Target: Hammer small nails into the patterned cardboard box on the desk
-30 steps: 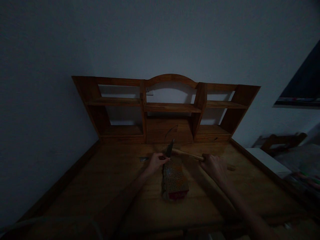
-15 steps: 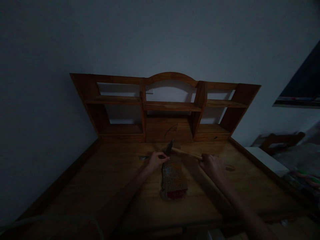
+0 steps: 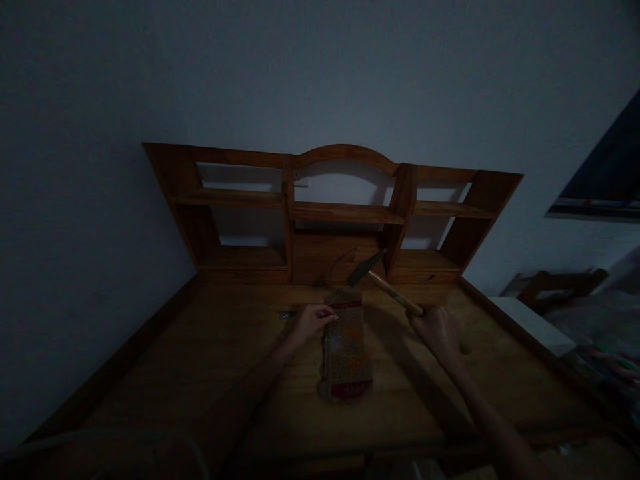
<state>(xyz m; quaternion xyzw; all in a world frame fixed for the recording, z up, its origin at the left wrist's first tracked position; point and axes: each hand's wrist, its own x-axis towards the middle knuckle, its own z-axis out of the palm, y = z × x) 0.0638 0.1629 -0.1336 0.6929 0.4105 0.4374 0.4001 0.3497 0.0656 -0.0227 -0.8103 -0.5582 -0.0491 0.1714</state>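
Observation:
My right hand is closed around the wooden handle of a hammer. The hammer's dark head is up off the table, above the far end of a brick-shaped block with a speckled brown top and red ends. At the block's left edge, toward its far end, my left hand has thumb and finger pinched together. Whatever sits in that pinch is too small and dim to name. Left of this hand lie a few thin, shiny metal pieces that look like nails.
The block rests on a wooden desk with raised side edges. Behind it stands a wooden shelf unit against the wall. To the right are a white surface and a wooden chair back. The light is dim.
My right hand has lifted the hammer, and its head has moved up and right, away from my left hand and the block. My left hand stays at about the same place.

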